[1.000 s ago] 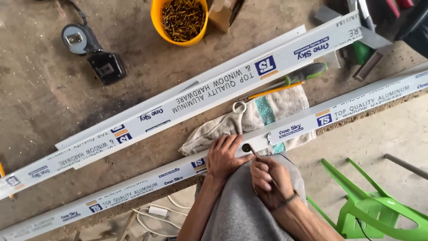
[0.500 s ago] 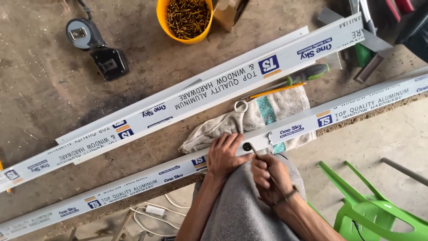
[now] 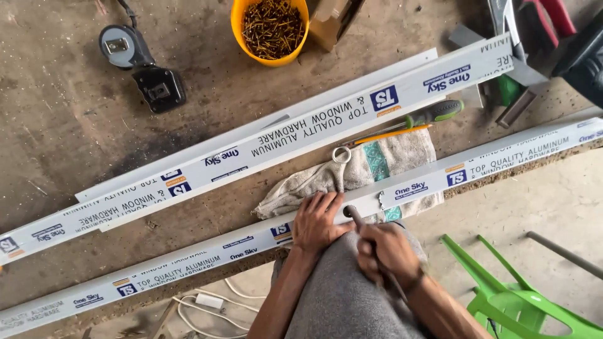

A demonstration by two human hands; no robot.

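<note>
Head view, looking down on a worn wooden counter (image 3: 75,157).

Left hand (image 3: 318,221): laid flat, palm down, fingers spread, on the near white aluminium profile (image 3: 207,260). Grip open; it presses the profile, does not wrap it.

Right hand (image 3: 387,251): grip closed around a thin dark-handled tool (image 3: 357,218). Tool tip sits at the profile's near edge, just right of the left hand. Tool type: cannot tell, too small.

Near profile: runs diagonally, lower left to upper right, along the counter's front edge, wrapped in printed film. Mid-section lies over a beige cloth (image 3: 352,176) w/ a teal stripe.

Second white profile (image 3: 301,141): parallel, further back, well apart from both hands. Third plain strip touching its far side.

Other items:
- Green-handled screwdriver (image 3: 427,115) and a yellow pencil-like stick, between the two profiles, at the cloth's far edge.
- Small metal ring (image 3: 342,154) on the cloth.
- Orange bowl of screws (image 3: 271,28), top centre.
- Black and grey device w/ cable (image 3: 141,66), top left.
- Green plastic chair (image 3: 515,295), lower right, on the floor.
- White cable below the counter edge.
</note>
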